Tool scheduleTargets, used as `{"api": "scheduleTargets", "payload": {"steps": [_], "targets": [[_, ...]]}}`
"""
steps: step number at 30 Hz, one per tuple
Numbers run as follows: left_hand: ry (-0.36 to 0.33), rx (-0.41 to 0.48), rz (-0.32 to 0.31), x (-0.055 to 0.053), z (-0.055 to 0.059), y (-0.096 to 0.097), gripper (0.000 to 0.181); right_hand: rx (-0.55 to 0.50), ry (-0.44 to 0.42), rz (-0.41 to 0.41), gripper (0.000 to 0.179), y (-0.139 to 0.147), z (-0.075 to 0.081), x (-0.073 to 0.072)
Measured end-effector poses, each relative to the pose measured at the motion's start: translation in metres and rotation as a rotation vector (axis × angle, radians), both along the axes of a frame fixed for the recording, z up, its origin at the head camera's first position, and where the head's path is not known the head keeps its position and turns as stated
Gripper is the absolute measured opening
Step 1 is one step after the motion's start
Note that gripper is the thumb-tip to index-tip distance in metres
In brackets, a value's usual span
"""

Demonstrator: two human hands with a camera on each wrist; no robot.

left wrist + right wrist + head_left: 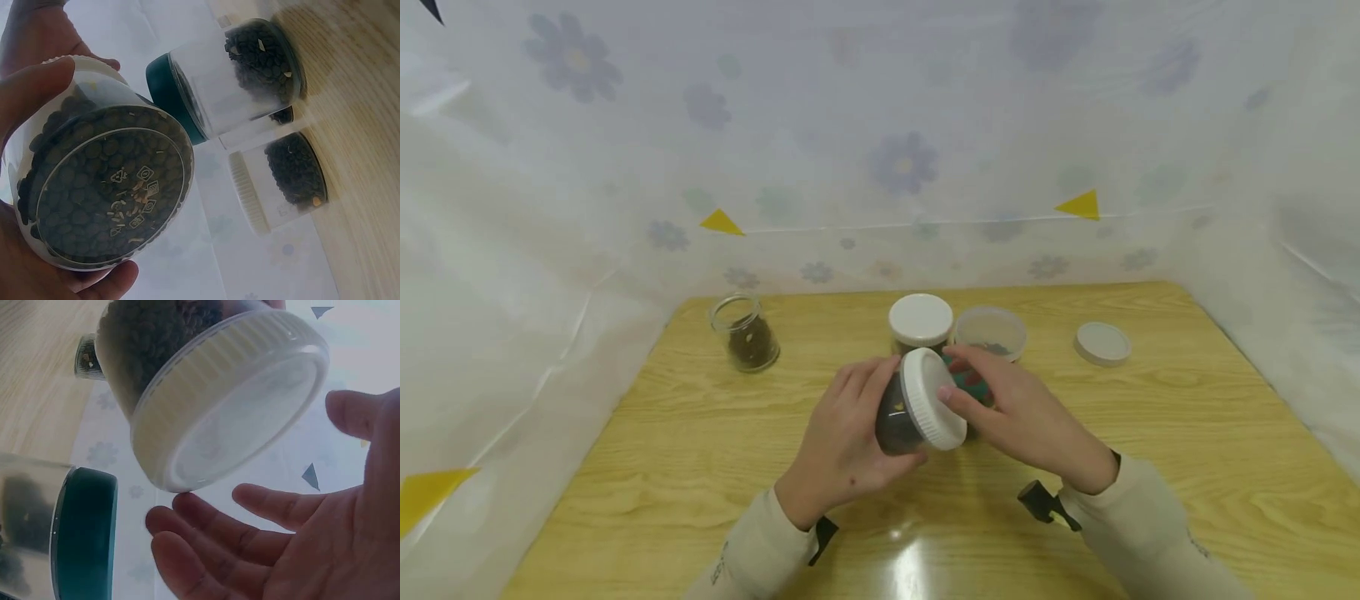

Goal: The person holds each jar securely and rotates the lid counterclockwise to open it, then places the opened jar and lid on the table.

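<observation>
My left hand (846, 437) grips a clear plastic jar (893, 421) and holds it tilted above the table, its lid end toward the right. Dark, small round pieces fill much of it, with a few pale bits showing through the base in the left wrist view. A ribbed white lid (231, 400) covers its mouth. My right hand (1030, 412) is beside that lid, fingers loosely spread and fingertips right at its rim in the right wrist view. Behind the hands stands a jar with a green lid (175, 97), partly hidden in the head view.
Another white-lidded jar (921, 318) holding dark pieces stands behind, next to a round clear container (992, 333). An uncovered glass jar (749, 340) of dark contents is at the back left. A loose pale lid (1102, 343) lies at the back right. Patterned sheeting (850, 100) surrounds the table.
</observation>
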State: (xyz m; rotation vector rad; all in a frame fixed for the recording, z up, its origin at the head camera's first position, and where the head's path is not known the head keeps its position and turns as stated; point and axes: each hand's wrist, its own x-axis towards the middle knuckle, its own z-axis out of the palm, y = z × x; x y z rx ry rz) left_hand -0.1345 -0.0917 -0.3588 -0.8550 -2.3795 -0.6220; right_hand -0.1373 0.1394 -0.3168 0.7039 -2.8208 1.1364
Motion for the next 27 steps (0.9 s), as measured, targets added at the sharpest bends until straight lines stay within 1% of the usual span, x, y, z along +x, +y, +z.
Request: {"api": "scheduleTargets", "payload": {"steps": [4,6,8,13,15,17,21,23,27], "targets": [[0.006,-0.014,-0.004,0.000,0.000,0.002,0.097,0.050,-0.101,-0.025,0.067,-0.002,0.003,0.001],[0.008,-0.020,-0.004,0.000,0.000,0.002,0.097,0.071,-0.132,-0.005,0.073,-0.001,0.004,0.002],[0.005,-0.023,-0.004,0.001,0.000,0.002,0.097,0.082,-0.087,0.055,0.076,0.001,0.003,0.002],[-0.002,-0.018,-0.004,0.001,0.000,0.001,0.100,0.053,0.165,0.262,0.085,0.007,-0.001,-0.001],[0.002,-0.012,-0.006,0.000,0.000,0.001,0.100,0.031,0.211,0.308,0.090,0.009,-0.003,-0.002],[0.008,-0.008,-0.008,0.000,0.000,0.002,0.101,0.021,0.236,0.330,0.091,0.011,-0.004,-0.002],[0.016,-0.003,-0.008,0.000,0.000,0.003,0.100,0.007,0.267,0.346,0.090,0.014,-0.005,-0.002],[0.016,0.000,-0.006,0.000,0.000,0.004,0.100,-0.005,0.275,0.357,0.090,0.015,-0.006,-0.002],[0.016,0.003,0.000,0.000,0.001,0.006,0.101,-0.022,0.258,0.358,0.091,0.017,-0.007,-0.002]]}}
